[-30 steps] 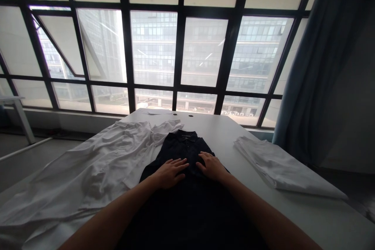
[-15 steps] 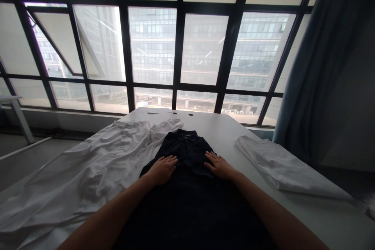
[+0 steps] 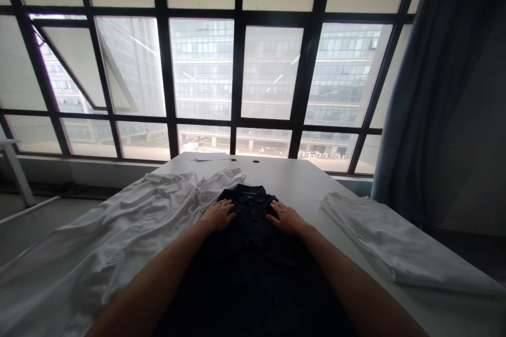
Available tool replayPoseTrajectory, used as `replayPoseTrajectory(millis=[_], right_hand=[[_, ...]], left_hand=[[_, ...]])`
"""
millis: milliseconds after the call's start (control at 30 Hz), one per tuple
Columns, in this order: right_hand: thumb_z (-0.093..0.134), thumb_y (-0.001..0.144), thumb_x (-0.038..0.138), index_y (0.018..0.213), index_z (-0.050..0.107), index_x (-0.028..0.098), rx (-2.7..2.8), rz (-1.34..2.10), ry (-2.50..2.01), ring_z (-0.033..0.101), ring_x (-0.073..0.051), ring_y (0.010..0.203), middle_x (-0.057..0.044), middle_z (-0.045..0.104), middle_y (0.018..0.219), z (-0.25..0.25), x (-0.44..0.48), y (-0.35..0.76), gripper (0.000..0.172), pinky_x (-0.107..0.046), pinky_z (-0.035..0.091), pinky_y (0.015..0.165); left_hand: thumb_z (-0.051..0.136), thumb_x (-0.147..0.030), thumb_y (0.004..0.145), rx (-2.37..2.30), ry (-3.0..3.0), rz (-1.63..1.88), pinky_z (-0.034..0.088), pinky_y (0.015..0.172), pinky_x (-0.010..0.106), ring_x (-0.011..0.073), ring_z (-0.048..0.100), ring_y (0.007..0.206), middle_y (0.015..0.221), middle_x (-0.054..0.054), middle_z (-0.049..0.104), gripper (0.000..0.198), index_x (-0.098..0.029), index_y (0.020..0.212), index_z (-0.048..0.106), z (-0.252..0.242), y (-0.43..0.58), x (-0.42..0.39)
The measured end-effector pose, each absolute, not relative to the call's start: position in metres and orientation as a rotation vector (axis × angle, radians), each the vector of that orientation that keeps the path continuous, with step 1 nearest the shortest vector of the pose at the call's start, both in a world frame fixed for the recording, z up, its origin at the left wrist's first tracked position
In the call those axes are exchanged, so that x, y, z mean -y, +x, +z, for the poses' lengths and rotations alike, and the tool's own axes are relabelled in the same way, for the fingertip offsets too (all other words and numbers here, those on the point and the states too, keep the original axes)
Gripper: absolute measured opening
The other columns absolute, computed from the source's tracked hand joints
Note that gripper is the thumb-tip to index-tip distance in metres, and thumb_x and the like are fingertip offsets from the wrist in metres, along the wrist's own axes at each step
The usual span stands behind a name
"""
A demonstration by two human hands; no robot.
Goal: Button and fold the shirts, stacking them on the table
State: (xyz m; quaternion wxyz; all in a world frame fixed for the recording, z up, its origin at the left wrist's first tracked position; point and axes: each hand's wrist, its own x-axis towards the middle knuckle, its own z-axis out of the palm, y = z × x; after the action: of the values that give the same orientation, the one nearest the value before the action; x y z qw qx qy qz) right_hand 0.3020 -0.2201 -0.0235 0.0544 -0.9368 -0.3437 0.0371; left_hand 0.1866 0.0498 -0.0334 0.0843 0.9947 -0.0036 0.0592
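A dark collared shirt (image 3: 249, 221) lies front up on the white table, its collar pointing toward the windows. On the shirt's left shoulder area rests my left hand (image 3: 219, 215), palm down with the fingers stretched out. My right hand (image 3: 286, 217) lies flat on the opposite side near the collar, fingers spread. Neither hand grips the cloth. The lower part of the shirt merges into dark shadow between my forearms, so its hem cannot be made out.
Rumpled white garments (image 3: 130, 237) spread along the left side of the table (image 3: 288, 176). A folded white stack of cloth (image 3: 395, 237) lies at the right. Beyond the table stand black-framed windows (image 3: 272, 73), with a blue curtain (image 3: 411, 116) on the right.
Both hands have slid up the shirt toward its collar and shoulders, still flat. The collar sits slightly lower in view, as the camera has tilted up a little.
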Motion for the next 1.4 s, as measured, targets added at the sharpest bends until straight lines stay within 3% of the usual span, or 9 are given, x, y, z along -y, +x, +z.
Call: replayPoseTrajectory(millis=[200,467,767,967,1167,1400], right_hand=[[0.035,0.115,0.045,0.164,0.029,0.012,0.927,0.154,-2.960,0.013,-0.022,0.152,-0.007,0.015,0.164,-0.037,0.207,0.324,0.059,-0.050,0.014,0.125],[0.031,0.115,0.038,0.165,0.027,0.013,0.879,0.082,-2.881,0.013,-0.019,0.152,-0.005,0.015,0.164,-0.057,0.223,0.340,0.056,-0.046,0.014,0.126],[0.034,0.113,0.046,0.166,0.024,0.011,0.851,0.090,-2.879,0.012,-0.020,0.153,-0.004,0.013,0.165,-0.063,0.221,0.346,0.064,-0.044,0.012,0.127],[0.035,0.113,0.042,0.164,0.030,0.012,0.877,0.065,-2.795,0.014,-0.023,0.152,-0.007,0.017,0.164,-0.063,0.223,0.349,0.060,-0.047,0.013,0.126],[0.046,0.110,0.050,0.165,0.026,0.011,0.888,0.196,-2.691,0.015,-0.026,0.152,-0.011,0.015,0.164,-0.059,0.240,0.340,0.070,-0.047,0.009,0.126],[0.049,0.109,0.047,0.164,0.028,0.006,0.948,0.211,-2.616,0.017,-0.027,0.151,-0.014,0.019,0.163,-0.067,0.289,0.301,0.072,-0.041,0.014,0.127]], left_hand=[[0.036,-0.048,0.102,-0.170,2.990,0.040,0.013,0.124,0.065,0.0332,0.021,0.155,0.164,0.012,0.031,0.060,-0.021,0.154,0.045,-0.050,0.221,-0.077],[0.028,-0.048,0.103,-0.310,3.028,0.019,0.011,0.126,0.058,0.0282,0.012,0.158,0.169,0.009,0.015,0.064,-0.019,0.160,0.033,-0.055,0.216,-0.095],[0.022,-0.044,0.104,-0.467,3.051,-0.022,0.011,0.127,0.051,0.0242,0.013,0.157,0.169,0.011,0.016,0.067,-0.012,0.163,0.024,-0.042,0.206,-0.092],[0.028,-0.052,0.102,-0.405,2.960,-0.069,0.016,0.123,0.061,0.0322,0.004,0.158,0.169,0.012,0.001,0.075,-0.013,0.165,0.017,-0.044,0.171,-0.071],[0.028,-0.052,0.103,-0.145,2.964,-0.085,0.013,0.123,0.063,0.0319,0.011,0.157,0.169,0.010,0.013,0.068,-0.019,0.162,0.031,-0.049,0.105,-0.055],[0.027,-0.051,0.104,-0.278,2.978,-0.091,0.012,0.124,0.060,0.0291,0.013,0.157,0.170,0.011,0.012,0.068,-0.017,0.162,0.027,-0.042,0.065,-0.047]])
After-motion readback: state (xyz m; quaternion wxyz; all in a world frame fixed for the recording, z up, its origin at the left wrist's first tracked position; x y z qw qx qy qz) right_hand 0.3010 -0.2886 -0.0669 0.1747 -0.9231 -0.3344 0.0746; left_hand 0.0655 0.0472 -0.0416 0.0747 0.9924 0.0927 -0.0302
